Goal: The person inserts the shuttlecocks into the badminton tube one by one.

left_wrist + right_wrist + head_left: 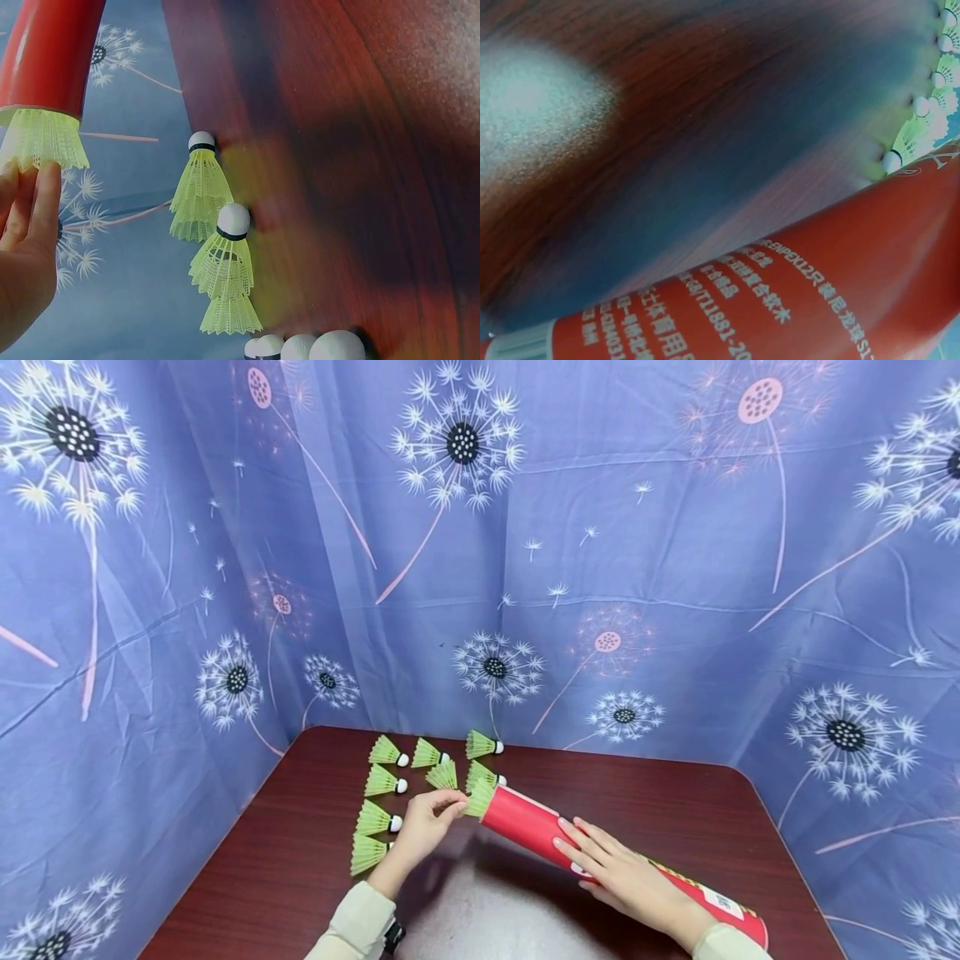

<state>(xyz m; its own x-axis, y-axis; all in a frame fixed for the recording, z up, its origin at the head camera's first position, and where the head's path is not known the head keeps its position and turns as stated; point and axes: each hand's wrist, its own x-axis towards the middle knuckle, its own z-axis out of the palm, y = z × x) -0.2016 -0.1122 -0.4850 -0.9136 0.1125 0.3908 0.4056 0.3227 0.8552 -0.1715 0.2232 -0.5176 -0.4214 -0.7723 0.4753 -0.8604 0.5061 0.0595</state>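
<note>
blue dandelion-print cloth [420, 635] hangs behind a reddish-brown table [675, 802] showing pale glare [495, 910].

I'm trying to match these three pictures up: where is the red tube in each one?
Head: the red tube slants from just below the middle down toward the lower right.
Left wrist: it fills the top left corner, mouth downward.
Right wrist: it runs from the bottom left up to the right edge.
Shared landmark: the loose yellow-green shuttlecocks, lower middle in the left wrist view, upper right in the right wrist view.
</note>
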